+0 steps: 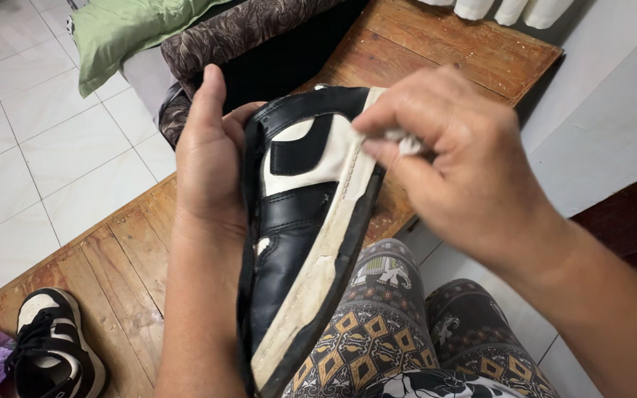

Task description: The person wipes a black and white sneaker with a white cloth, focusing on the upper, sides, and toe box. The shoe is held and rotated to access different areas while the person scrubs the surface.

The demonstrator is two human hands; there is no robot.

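Fingertips of the right hand (466,158) pinch a small crumpled white cloth wad (405,141) and press it against the off-white rubber midsole of a black-and-white leather sneaker (300,214), near the toe end. The grip is narrow and closed on the wad, with the thumb under it and the fingers bunched above.

The left hand (208,158) holds the sneaker from the other side: its palm lies against the upper and the fingers wrap behind, so it is closed around the shoe. The sneaker is held on its side above the person's lap, toe away from the camera, sole edge turned to the right. Its leather is smooth and shiny, the midsole is scuffed and yellowed with a stitched line along it, and a thin black outsole runs along the outer edge.

Below are knees in patterned trousers (385,324) with diamond and elephant prints. Behind the shoe lies a worn wooden platform (127,280) with coarse planks, its corner ending at the top right by a grey wall. A matching second sneaker (53,346) rests on the planks at the lower left, well apart. Pale floor tiles (31,147) give open room to the left, beside a green pillow (127,29).
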